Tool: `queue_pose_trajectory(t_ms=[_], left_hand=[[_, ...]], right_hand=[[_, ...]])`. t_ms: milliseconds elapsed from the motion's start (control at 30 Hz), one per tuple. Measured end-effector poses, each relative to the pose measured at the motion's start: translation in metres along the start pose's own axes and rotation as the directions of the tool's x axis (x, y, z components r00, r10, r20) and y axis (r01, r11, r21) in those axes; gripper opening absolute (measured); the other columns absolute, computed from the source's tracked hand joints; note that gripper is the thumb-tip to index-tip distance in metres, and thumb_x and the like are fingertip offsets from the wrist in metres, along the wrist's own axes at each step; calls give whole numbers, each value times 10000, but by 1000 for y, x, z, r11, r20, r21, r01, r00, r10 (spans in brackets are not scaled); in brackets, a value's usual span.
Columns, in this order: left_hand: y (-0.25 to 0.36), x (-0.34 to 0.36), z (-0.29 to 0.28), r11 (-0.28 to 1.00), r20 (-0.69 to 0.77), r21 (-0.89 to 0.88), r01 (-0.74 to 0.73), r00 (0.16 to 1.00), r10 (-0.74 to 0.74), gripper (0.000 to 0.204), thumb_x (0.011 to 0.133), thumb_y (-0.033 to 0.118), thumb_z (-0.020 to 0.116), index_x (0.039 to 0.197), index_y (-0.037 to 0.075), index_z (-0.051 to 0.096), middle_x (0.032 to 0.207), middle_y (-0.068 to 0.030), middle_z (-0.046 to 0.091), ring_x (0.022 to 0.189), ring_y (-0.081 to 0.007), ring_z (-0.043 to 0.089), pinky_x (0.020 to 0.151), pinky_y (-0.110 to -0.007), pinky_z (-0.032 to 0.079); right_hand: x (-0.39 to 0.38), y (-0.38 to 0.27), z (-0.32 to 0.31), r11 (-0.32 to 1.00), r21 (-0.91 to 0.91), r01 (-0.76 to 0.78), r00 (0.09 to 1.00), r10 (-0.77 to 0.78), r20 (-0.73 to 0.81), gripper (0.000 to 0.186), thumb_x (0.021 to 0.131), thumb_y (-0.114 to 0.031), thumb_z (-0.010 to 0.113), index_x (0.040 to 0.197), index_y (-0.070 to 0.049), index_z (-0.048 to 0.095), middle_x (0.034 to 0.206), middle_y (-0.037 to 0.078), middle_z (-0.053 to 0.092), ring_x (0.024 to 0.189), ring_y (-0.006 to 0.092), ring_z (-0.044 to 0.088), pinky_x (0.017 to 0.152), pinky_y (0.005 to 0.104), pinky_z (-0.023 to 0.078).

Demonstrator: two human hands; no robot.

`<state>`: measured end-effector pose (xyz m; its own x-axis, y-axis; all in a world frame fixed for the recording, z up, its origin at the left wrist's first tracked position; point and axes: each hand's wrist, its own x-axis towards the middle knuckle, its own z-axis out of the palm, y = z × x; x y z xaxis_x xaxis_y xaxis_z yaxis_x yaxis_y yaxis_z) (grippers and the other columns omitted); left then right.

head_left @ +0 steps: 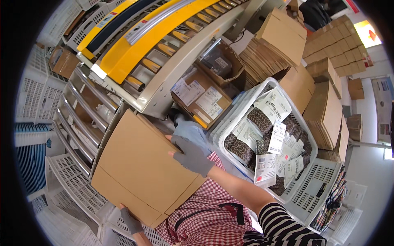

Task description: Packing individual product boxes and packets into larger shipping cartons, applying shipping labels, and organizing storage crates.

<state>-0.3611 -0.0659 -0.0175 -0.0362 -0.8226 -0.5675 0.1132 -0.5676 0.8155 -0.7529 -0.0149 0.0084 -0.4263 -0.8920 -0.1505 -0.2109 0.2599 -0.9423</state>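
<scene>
A brown flattened cardboard box (139,164) is held tilted in front of my body, its crease lines showing and a second layer visible along its far edge. My right hand (192,156), in a grey fingerless glove, grips its right edge with the fingertips on the face. Low on the left side, my left hand (132,222), also gloved, holds the lower edge; most of its fingers are hidden behind the cardboard. The left edge of the cardboard lies against the end of a metal roller rack (78,121).
A yellow-sided roller conveyor (135,45) runs across the far left. Beneath it sits a labelled carton (201,98). To my right stands a white crate (269,84) full of dark patterned parcels (262,119). Cardboard stacks (266,49) fill the far right; white plastic baskets (74,180) stand left.
</scene>
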Motion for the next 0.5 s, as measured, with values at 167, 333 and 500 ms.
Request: queue_pose_trajectory(t_ms=[167, 333, 500], left_hand=[[-1, -1, 5, 998, -63, -18, 66, 996, -67, 603, 959, 467, 464, 1364, 24, 411, 1340, -76, 493, 1203, -182, 477, 1005, -306, 382], [-1, -1, 4, 996, -86, 56, 72, 994, -67, 663, 948, 528, 445, 1395, 44, 376, 1391, -69, 444, 1244, -198, 442, 1025, -318, 363], [-2, 1, 5, 992, -137, 17, 129, 983, -125, 689, 938, 552, 442, 1414, 65, 343, 1407, -86, 424, 1249, -225, 438, 1030, -345, 364]], right_hand=[[56, 35, -21, 331, 920, -211, 807, 590, -27, 331, 867, -118, 596, 1174, -26, 514, 1013, 75, 577, 906, 156, 596, 768, 306, 499], [115, 138, -32, 484, 835, -261, 411, 839, -358, 283, 807, -141, 625, 1061, -31, 568, 924, 60, 571, 867, 153, 560, 772, 287, 470], [134, 223, -40, 579, 460, -673, 215, 749, -627, 443, 753, -226, 664, 1115, -1, 543, 1081, 183, 604, 989, 318, 602, 838, 374, 483]])
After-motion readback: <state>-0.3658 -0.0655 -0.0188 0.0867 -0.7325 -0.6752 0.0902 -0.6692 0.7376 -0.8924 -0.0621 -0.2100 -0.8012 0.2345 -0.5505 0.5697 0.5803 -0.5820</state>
